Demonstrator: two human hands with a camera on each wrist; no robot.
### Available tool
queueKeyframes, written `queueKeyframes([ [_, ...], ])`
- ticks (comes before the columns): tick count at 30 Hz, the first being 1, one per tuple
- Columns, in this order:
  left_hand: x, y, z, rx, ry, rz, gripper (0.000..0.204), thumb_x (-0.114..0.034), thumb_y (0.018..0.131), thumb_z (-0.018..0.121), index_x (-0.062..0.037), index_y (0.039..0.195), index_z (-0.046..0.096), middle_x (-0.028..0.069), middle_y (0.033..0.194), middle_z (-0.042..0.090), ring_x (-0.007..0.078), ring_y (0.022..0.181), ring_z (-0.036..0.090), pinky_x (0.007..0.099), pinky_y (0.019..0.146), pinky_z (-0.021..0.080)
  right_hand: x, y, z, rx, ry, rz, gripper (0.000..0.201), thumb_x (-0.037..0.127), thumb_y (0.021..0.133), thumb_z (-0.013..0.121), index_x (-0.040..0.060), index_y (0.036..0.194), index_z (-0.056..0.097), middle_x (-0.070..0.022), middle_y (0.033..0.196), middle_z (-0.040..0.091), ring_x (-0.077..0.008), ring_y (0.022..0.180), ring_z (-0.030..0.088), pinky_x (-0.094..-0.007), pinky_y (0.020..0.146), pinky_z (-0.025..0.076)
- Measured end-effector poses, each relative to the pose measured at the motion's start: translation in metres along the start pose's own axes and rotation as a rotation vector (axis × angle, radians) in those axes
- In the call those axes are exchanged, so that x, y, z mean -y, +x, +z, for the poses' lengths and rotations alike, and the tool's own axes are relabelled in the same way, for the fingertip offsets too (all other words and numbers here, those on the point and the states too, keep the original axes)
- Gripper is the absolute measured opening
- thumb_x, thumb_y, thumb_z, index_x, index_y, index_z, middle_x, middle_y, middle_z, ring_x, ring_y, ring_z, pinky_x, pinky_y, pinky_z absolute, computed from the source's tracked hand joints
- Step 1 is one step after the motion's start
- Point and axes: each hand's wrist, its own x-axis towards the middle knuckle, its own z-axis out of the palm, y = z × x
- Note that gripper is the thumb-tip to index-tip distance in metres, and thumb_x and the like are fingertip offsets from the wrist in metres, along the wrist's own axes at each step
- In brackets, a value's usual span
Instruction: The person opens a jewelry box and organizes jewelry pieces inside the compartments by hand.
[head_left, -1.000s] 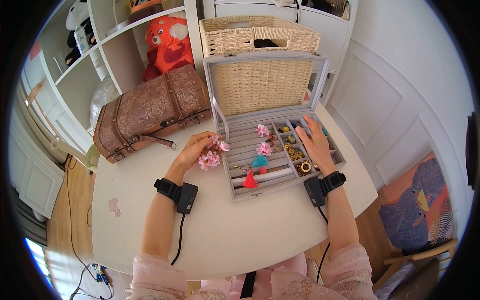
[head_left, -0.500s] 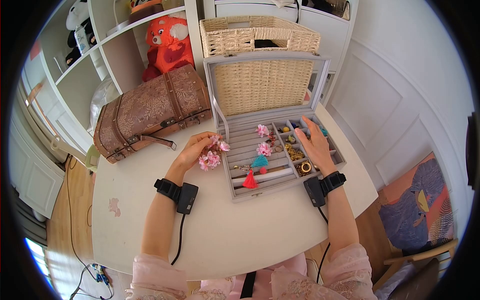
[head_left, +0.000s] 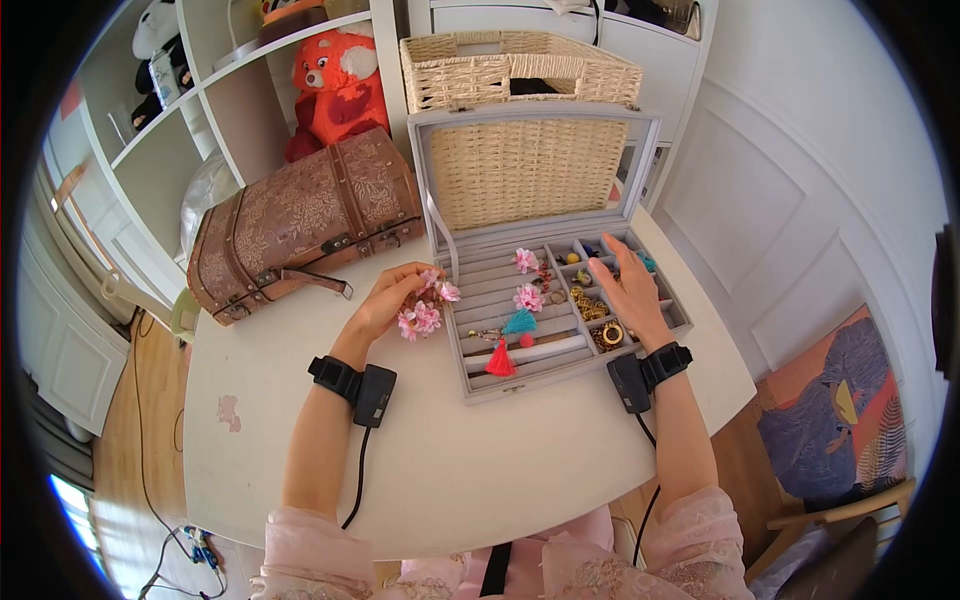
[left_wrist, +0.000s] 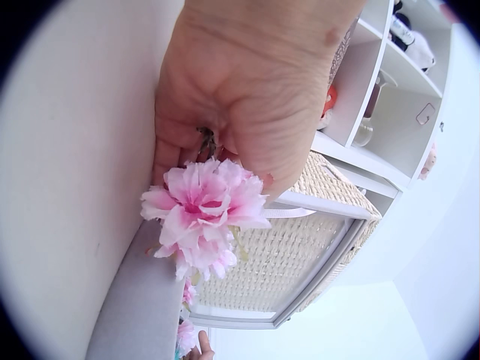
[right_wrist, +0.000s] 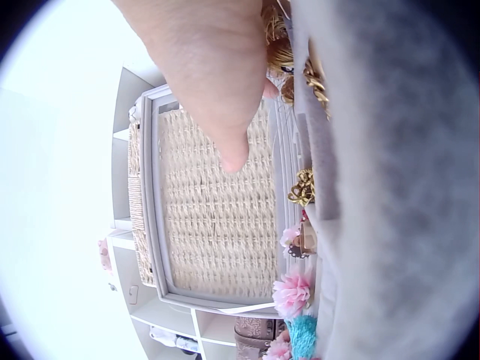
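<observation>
The left hand [head_left: 385,300] pinches a cluster of pink flowers [left_wrist: 201,212] in a closed grip; the right hand [head_left: 628,287] hovers, fingers straight, over the jewellery box [head_left: 520,383].

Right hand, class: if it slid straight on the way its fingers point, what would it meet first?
Probably the mirrored lid of the grey jewellery box; the right hand points up over the small back compartments toward it, though depth is unclear.

Two hands [head_left: 385,300] [head_left: 630,285], two tassels [head_left: 519,322] [head_left: 500,362]
</observation>
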Motion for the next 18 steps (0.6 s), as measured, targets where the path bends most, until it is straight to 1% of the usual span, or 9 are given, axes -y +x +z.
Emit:
queueKeyframes([
  [6,-0.0015,-0.0004,0.0009,0.008,-0.016,-0.005,0.026,-0.015,0.094,0.049,0.0012,0.111,0.06,0.0074,0.097,0.065,0.012,0.082,0.063,0.0245,0.073,0.053,-0.0009,0.0001,0.0008,-0.004,-0.018,-0.015,0.062,0.049,0.092,0.049,0.0033,0.134,0.044,-0.0206,0.13,0.05,-0.0352,0.124,0.044,-0.0421,0.102,0.035],
  [9,-0.0012,-0.0006,0.0015,-0.003,-0.012,-0.002,0.026,-0.015,0.094,0.048,0.0001,0.111,0.061,0.0062,0.096,0.065,0.0105,0.08,0.062,0.0231,0.07,0.051,0.0006,-0.0002,-0.0002,-0.005,-0.028,-0.016,0.062,0.049,0.092,0.049,0.0031,0.134,0.044,-0.0203,0.131,0.05,-0.0352,0.123,0.044,-0.0422,0.102,0.035],
  [11,0.0001,0.0003,0.0005,-0.009,0.039,0.01,0.027,-0.016,0.094,0.047,-0.0013,0.111,0.062,0.0044,0.094,0.065,0.0088,0.077,0.061,0.0211,0.066,0.049,0.0008,-0.0003,-0.0001,-0.005,-0.036,-0.014,0.062,0.048,0.092,0.049,0.0031,0.134,0.044,-0.0202,0.131,0.05,-0.0351,0.123,0.044,-0.0421,0.102,0.035],
  [14,-0.0022,-0.0011,0.0023,-0.016,0.066,0.012,0.028,-0.017,0.094,0.047,-0.0022,0.11,0.063,0.0031,0.093,0.065,0.0077,0.076,0.059,0.0198,0.064,0.047,0.0001,-0.0001,0.0006,-0.007,-0.036,-0.012,0.061,0.048,0.092,0.049,0.0032,0.133,0.045,-0.02,0.131,0.05,-0.0347,0.123,0.044,-0.0422,0.102,0.035],
  [18,-0.0011,-0.0008,0.0013,-0.011,0.054,0.011,0.027,-0.017,0.094,0.047,-0.0021,0.11,0.063,0.0033,0.093,0.065,0.0079,0.077,0.059,0.0197,0.064,0.047,-0.0027,0.0,0.0011,0.001,-0.023,-0.02,0.059,0.049,0.092,0.05,0.0032,0.13,0.048,-0.02,0.13,0.05,-0.0347,0.123,0.044,-0.043,0.102,0.035],
])
